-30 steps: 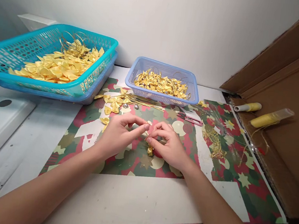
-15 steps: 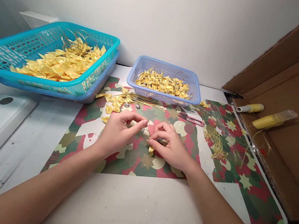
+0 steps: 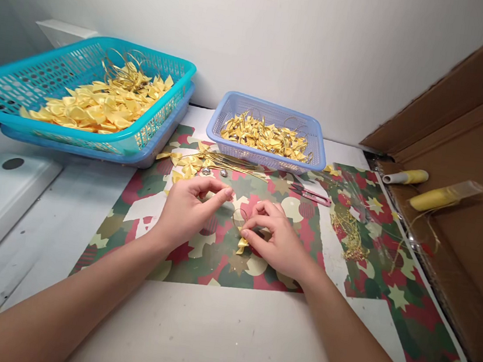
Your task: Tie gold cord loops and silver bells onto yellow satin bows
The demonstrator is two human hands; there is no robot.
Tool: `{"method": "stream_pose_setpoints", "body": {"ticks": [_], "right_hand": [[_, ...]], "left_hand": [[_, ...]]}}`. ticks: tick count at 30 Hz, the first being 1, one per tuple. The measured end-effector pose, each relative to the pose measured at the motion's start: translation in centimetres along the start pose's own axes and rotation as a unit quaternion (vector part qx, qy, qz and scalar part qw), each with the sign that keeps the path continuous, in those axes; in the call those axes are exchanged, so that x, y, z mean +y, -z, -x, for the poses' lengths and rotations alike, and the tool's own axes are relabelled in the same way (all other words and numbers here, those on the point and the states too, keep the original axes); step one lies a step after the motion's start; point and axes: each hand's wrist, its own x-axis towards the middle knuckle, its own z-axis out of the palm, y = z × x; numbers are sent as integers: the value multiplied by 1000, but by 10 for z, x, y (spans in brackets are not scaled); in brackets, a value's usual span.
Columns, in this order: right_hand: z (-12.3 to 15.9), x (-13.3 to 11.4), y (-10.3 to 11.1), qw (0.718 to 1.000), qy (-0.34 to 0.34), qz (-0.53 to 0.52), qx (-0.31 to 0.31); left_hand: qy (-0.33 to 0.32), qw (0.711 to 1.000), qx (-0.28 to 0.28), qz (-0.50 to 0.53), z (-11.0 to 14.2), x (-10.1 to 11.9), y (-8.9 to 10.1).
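Head view: the right hand (image 3: 276, 241) pinches between thumb and forefinger where a yellow bow (image 3: 241, 247) meets a thin gold loop (image 3: 234, 220). The bow lies just below and left of those fingertips, pointing toward the person; the loop rises above them, up and to the left. Whether the bow touches the patterned sheet (image 3: 213, 271) under it cannot be told.

Up and left of this grip, apart from the loop, the left hand (image 3: 189, 210) is held with thumb and forefinger tips close together; whether anything thin is caught between them cannot be made out. Beyond the left fingertips lie two silvery bells (image 3: 223, 173), with loose bows (image 3: 190, 166) and gold cords (image 3: 230, 162) around them. Pink-handled snips (image 3: 314, 196) lie beyond the right-hand grip and to its right; farther right is a tangle of gold thread (image 3: 351, 238). Farthest out, straight beyond the grip, stands a periwinkle basket (image 3: 266, 157) of bows.
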Motion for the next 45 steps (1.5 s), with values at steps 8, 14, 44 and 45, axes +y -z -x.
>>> {"method": "stream_pose_setpoints", "body": {"ticks": [8, 14, 44, 45], "right_hand": [[1, 1, -3, 999, 29, 24, 12], [0, 2, -1, 1000, 21, 8, 6], [-2, 3, -4, 999, 26, -3, 26], [-2, 3, -4, 999, 25, -6, 26]], "left_hand": [[12, 1000, -24, -1, 1, 3, 0], [18, 1000, -24, 4, 1, 3, 0], [46, 996, -52, 50, 5, 4, -1], [42, 997, -48, 52, 5, 4, -1]]}}
